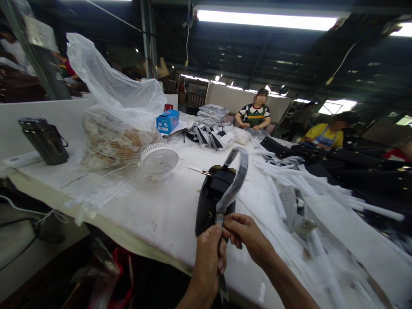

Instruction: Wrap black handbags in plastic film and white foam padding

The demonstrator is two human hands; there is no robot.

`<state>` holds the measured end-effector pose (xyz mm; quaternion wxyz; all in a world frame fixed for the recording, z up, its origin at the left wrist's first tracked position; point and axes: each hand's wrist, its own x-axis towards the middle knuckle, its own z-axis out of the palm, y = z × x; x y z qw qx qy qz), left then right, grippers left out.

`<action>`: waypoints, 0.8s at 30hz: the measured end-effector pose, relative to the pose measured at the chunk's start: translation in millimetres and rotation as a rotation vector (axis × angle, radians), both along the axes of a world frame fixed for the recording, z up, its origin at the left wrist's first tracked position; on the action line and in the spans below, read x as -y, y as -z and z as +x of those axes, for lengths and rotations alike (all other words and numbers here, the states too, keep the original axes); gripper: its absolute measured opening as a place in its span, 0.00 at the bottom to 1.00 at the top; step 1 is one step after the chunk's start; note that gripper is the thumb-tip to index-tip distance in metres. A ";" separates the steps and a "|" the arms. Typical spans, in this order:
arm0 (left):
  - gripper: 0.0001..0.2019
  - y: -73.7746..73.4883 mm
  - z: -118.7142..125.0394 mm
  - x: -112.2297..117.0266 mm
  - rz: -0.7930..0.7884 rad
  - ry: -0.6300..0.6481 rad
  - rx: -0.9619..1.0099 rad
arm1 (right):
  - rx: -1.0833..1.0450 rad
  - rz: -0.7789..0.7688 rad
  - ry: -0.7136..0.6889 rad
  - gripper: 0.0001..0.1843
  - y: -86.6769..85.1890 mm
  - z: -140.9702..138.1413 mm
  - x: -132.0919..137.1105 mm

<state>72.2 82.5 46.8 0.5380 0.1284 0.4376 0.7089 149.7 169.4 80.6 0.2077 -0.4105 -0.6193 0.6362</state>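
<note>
A black handbag (210, 191) lies on the white table in front of me. Its arched handle (240, 171) is wrapped in clear plastic and rises over the bag. My left hand (209, 251) is closed around the lower end of the handle strap at the near end of the bag. Against the same spot, my right hand (243, 231) pinches the plastic-wrapped strap from the right with bent fingers. The strap's tail runs down below my left hand. My fingers hide most of the part they grip.
A small white fan (159, 161), a plastic sack of packets (112, 139), a dark tumbler (45, 140) and a blue box (168, 122) stand left. White foam strips (325, 184), a tape dispenser (292, 204) and black bags (363, 171) cover the right. Co-workers (254, 112) sit beyond.
</note>
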 end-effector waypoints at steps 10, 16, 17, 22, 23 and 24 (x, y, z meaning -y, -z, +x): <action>0.31 -8.5 -0.5 -3.5 0.011 0.043 0.125 | -0.439 -0.548 -0.240 0.22 17.8 20.0 -2.8; 0.29 4.2 -0.7 -3.2 0.014 0.058 -0.061 | -0.232 -0.295 0.058 0.22 17.7 -1.4 1.7; 0.29 7.9 -2.6 -2.8 0.011 0.074 -0.130 | -0.205 -0.257 0.073 0.22 17.0 -2.5 1.2; 0.34 16.5 -17.7 1.3 0.032 0.196 -0.156 | -0.230 -0.324 -0.027 0.20 16.7 3.9 -9.0; 0.36 14.9 -20.5 1.8 0.029 0.176 -0.096 | -0.232 -0.338 -0.044 0.20 16.9 5.3 -11.3; 0.36 12.6 -22.7 2.1 0.018 0.148 -0.040 | -0.231 -0.347 -0.059 0.21 17.0 6.1 -13.3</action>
